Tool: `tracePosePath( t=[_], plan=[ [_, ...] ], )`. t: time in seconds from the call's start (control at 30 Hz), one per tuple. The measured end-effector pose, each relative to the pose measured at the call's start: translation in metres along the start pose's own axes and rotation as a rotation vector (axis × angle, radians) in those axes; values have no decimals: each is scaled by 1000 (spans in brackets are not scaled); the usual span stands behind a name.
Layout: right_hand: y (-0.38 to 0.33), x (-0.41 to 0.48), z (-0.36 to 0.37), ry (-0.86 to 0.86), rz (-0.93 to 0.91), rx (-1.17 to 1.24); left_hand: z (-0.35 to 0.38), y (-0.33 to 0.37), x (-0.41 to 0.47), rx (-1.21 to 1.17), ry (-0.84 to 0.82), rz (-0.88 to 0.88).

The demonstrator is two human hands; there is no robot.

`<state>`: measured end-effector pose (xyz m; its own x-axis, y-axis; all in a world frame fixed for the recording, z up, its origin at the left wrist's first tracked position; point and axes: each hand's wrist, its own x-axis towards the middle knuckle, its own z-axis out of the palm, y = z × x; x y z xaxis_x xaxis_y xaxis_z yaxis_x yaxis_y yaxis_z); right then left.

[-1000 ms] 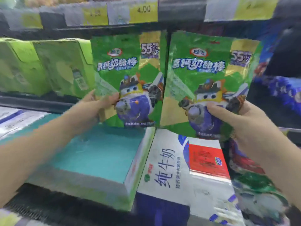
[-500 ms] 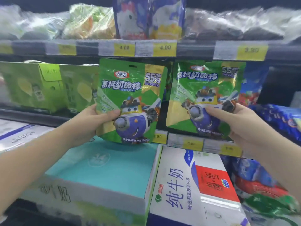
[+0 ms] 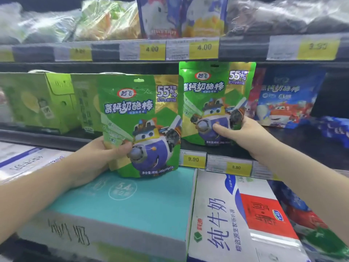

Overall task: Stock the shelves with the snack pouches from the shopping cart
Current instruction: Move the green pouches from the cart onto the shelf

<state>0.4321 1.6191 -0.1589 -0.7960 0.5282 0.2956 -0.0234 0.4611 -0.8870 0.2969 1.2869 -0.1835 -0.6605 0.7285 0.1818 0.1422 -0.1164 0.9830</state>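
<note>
I hold two green snack pouches, each printed with a cartoon plane. My left hand pinches the lower left side of the left green pouch, held upright in front of the shelf edge. My right hand grips the lower part of the right green pouch, which stands inside the middle shelf under the shelf above. A blue and red pouch of the same kind stands just right of it. The shopping cart is out of view.
Green cartons fill the middle shelf's left side. Price tags line the shelf edge. Below sit a teal milk box and a white milk box. The upper shelf holds wrapped packs and blue pouches.
Both pouches have moved up and toward the shelf. The right pouch has gone into the middle shelf bay; the left pouch sits closer to the camera.
</note>
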Motion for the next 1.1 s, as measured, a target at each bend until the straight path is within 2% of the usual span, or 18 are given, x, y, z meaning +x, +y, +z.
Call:
tracePosePath(
  t=[0.17, 0.57, 0.87, 1.1],
  plan=[
    [-2, 20, 9, 59, 23, -77, -2, -1, 1, 103, -41, 1],
    [0, 103, 49, 122, 79, -195, -8, -11, 8, 83, 1, 38],
    [3, 150, 60, 108, 137, -347, -15, -20, 15, 88, 35, 39],
    [12, 158, 63, 96, 125, -331, -20, -22, 17, 89, 20, 54]
  ],
)
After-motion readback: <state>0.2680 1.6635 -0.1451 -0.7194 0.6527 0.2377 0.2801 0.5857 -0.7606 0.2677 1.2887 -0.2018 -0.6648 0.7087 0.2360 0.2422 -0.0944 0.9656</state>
